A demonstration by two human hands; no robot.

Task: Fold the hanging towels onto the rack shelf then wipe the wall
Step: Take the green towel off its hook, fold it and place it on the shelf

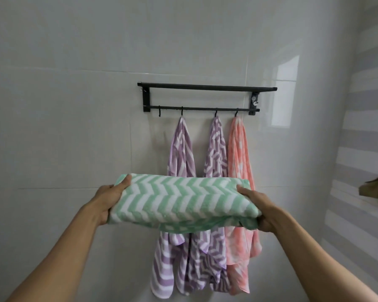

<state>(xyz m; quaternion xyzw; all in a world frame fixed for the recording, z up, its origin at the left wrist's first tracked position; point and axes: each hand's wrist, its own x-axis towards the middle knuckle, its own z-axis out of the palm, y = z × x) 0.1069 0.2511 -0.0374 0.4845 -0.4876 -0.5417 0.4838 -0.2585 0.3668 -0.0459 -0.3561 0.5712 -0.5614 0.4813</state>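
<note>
Plush chevron green towel [181, 199], folded flat rectangle

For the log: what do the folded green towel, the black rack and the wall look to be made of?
Green towel: soft, fuzzy cloth, probably microfibre or terry; the nap shows and it sags between the hands.
Black rack: likely matte-coated metal; thin, straight, rigid bars without shine.
Wall: glossy glazed tile; grout lines and a window reflection show.

Folded green towel [179, 199] held below black wall rack [205, 87].
Left hand [110, 200] and right hand [258, 209] grip its two ends; two purple towels [181, 149] [215, 149] and pink towel [238, 149] hang from rack hooks behind it.
</note>
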